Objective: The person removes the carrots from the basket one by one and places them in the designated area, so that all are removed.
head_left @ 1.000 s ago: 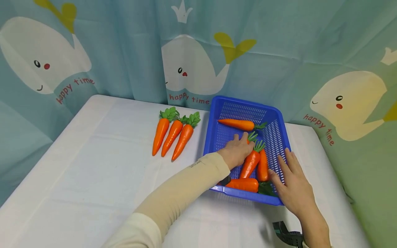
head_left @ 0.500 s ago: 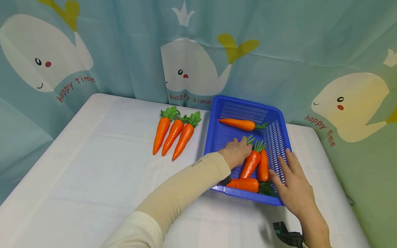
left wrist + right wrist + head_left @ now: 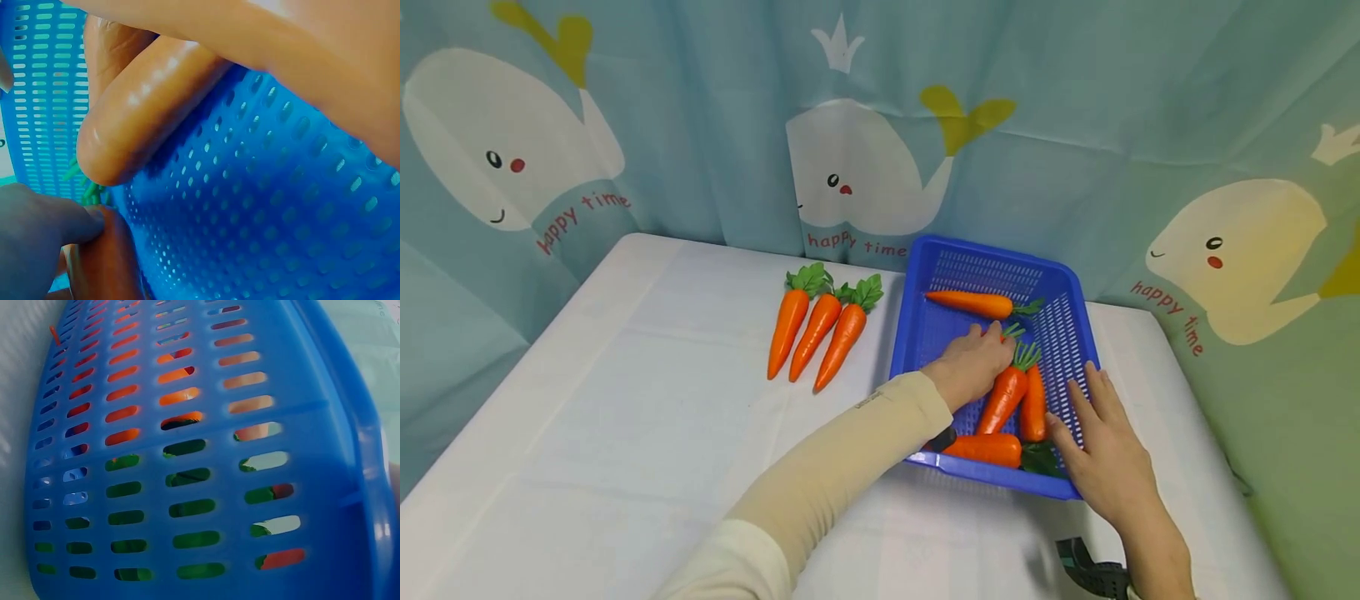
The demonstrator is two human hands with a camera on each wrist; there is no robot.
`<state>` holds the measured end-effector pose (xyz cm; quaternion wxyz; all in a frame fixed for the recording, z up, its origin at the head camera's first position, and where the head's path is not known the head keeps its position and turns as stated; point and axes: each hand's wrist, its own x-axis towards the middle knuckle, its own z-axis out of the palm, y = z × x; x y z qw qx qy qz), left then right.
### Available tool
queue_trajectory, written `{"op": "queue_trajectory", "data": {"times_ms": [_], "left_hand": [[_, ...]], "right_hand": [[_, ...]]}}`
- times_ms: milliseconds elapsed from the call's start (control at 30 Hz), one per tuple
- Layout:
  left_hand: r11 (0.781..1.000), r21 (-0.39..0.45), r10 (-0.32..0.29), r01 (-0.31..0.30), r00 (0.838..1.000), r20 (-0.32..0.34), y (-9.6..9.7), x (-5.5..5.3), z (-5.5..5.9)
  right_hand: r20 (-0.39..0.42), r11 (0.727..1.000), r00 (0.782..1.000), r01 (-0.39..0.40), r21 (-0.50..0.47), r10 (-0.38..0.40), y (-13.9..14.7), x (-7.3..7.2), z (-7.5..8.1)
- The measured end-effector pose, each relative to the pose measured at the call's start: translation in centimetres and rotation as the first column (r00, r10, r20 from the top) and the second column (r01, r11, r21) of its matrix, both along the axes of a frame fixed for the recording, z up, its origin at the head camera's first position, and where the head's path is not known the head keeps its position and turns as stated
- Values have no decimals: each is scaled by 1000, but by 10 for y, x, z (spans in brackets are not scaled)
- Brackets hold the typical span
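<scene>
Inside the blue plastic basket (image 3: 912, 317), my left hand (image 3: 972, 364) pinches a carrot (image 3: 112, 262) close to its green top, thumb along one side. In the head view the hand covers most of that carrot. Right beside it lie two more carrots, a near one (image 3: 1004, 400) and one behind it (image 3: 1033, 406). My right hand (image 3: 1108, 454) rests with spread fingers at the basket's right front rim, holding no carrot. The right wrist view shows the slotted basket wall (image 3: 156, 450), with orange and green showing through.
Another carrot (image 3: 973, 302) lies across the basket's far end, and one (image 3: 988, 450) along its front wall. Three carrots (image 3: 841, 346) with leafy tops lie side by side on the white table (image 3: 625, 433), left of the basket. A patterned curtain (image 3: 722, 125) hangs behind.
My left fingers have shifted slightly around the carrot's leafy end. The right hand, the basket and the other carrots stay in place.
</scene>
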<state>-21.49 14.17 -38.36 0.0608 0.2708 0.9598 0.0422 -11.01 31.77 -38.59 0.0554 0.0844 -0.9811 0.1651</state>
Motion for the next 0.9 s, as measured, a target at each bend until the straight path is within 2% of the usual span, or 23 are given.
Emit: {"op": "queue_trajectory", "data": {"times_ms": [233,500,733,900], "left_hand": [[999,25,-27,29,998,-53,-1,0,0],[1000,13,-23,23,999,-46,-1,1,-1],[991,-121,-49,50,999,9,-2,7,-1],[990,-141,7,2,998,64,-5,10,0]], "right_hand": [[2,1000,1000,0,-2,0,0,1,-2],[2,1000,1000,-3,6,3,1,0,-1],[27,1000,1000,3,-5,-3,1,0,2],[35,1000,999,7,-13,-7,0,-1,3]]}}
